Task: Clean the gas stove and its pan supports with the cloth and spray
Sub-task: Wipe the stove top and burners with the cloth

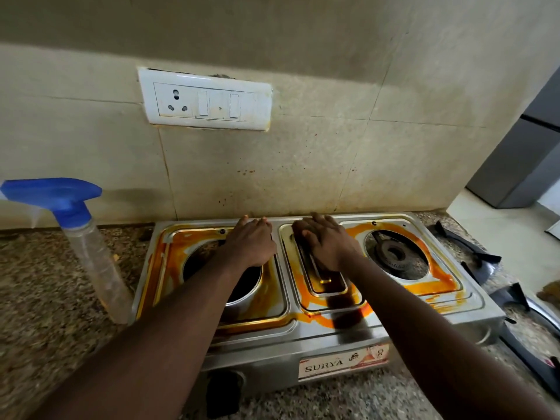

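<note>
The steel two-burner gas stove [333,331] is smeared with orange stains around both burner wells. My left hand [251,242] lies flat near the back edge, between the left well and the middle ridge. Fingers straight, my right hand [327,244] rests on the ribbed centre panel [327,283]. Neither hand holds anything. The right burner [394,253] is bare, and my left forearm partly hides the dark left well. A clear spray bottle [97,259] with a blue head stands left of the stove. Black pan supports [475,251] lie on the counter to the right. No cloth is clearly in view.
The stove sits on a speckled granite counter [60,298] against a stained tiled wall. A white switch and socket plate [206,100] is on the wall above. More black supports [521,298] lie at the right counter edge, and a grey fridge [521,153] stands beyond.
</note>
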